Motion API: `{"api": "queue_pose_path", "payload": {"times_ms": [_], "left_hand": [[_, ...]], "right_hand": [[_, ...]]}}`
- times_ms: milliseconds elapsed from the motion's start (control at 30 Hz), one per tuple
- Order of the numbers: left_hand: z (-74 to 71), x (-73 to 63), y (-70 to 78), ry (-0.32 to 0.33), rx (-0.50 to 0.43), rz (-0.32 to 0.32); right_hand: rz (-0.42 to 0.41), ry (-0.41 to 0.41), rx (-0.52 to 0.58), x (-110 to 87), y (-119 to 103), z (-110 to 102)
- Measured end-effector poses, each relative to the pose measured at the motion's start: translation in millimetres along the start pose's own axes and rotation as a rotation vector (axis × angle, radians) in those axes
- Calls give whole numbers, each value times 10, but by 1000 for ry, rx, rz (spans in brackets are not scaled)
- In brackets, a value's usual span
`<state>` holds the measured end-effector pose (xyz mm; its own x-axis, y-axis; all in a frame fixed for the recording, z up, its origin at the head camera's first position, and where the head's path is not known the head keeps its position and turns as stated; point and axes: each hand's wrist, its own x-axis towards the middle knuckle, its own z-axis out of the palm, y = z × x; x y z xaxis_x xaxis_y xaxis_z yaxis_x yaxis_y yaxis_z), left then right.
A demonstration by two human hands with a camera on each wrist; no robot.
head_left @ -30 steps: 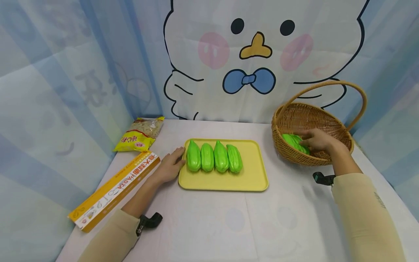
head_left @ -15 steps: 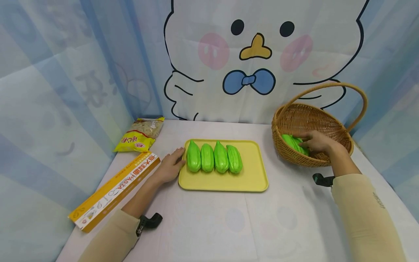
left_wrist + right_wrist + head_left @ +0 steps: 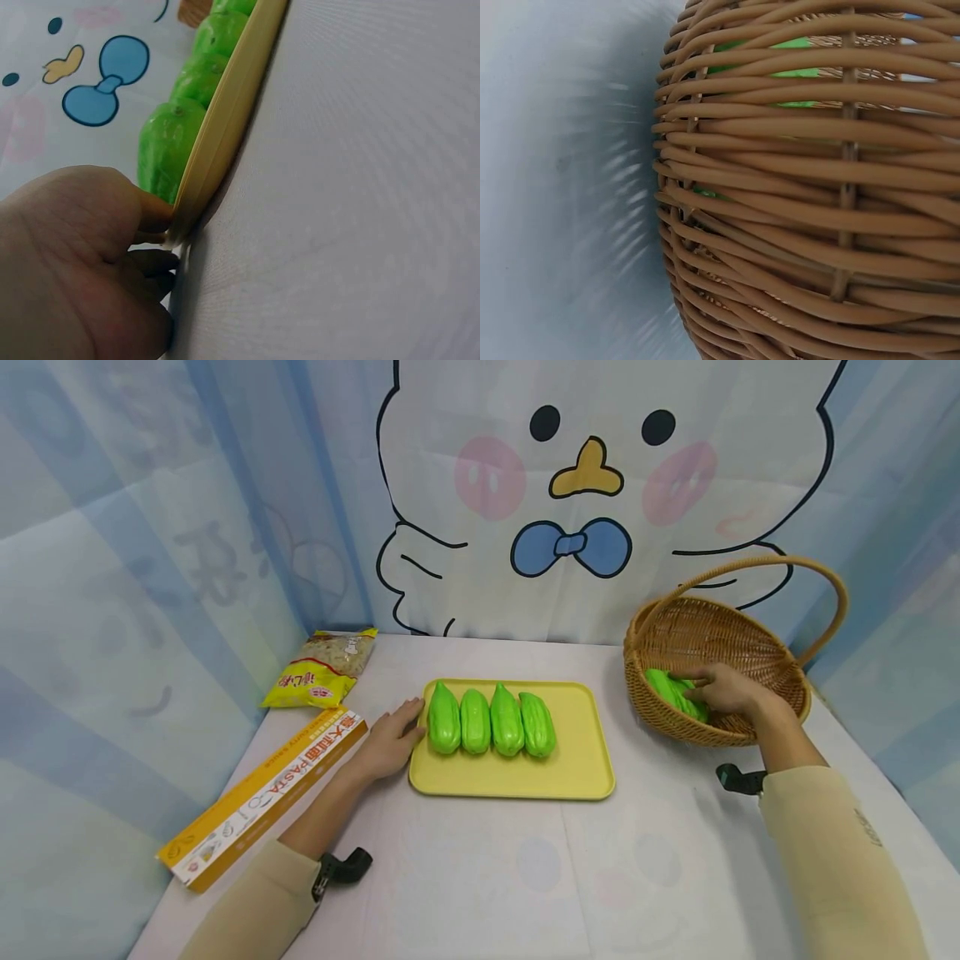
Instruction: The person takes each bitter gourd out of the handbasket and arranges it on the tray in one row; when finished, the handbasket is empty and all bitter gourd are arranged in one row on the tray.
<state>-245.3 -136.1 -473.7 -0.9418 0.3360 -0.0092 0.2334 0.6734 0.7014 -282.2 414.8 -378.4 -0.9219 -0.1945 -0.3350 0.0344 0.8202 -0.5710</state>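
Note:
On the yellow tray (image 3: 517,783) lies a row of several shiny green bitter gourds (image 3: 506,720), side by side, ridged and partly pointed. My left hand (image 3: 387,743) touches the tray's left rim; in the left wrist view its thumb (image 3: 154,214) reaches over the rim with relaxed fingers beside it. Inside the wicker basket (image 3: 675,727), my right hand (image 3: 727,687) holds a green bitter gourd (image 3: 667,687) with bent fingers. Its fingertips are partly hidden. Through the weave of the basket, the right wrist view shows only bits of green.
A long pasta box (image 3: 262,797) lies slantwise on the left, close to my left forearm. Behind it is a yellow snack bag (image 3: 318,668). The basket's tall handle (image 3: 750,562) arches above my right hand. A printed curtain (image 3: 570,593) borders the table.
My right hand has sunk slightly around the green bitter gourd in the basket. The basket and its handle have shifted a little. My left hand and the tray stay in place.

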Motion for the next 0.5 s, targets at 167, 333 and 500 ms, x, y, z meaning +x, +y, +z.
{"api": "queue_pose_path", "payload": {"times_ms": [167,333,500], "left_hand": [[0,-3,2,-5,-2,-4],[-3,-8,9,-3,-3,-3],[-1,5,3,-7,-7,-6]], "right_hand": [[-28,33,-51,-15,16,13],[-37,96,-38,-36,3,1],[-32,148,8,-56,-44,-61]]}}
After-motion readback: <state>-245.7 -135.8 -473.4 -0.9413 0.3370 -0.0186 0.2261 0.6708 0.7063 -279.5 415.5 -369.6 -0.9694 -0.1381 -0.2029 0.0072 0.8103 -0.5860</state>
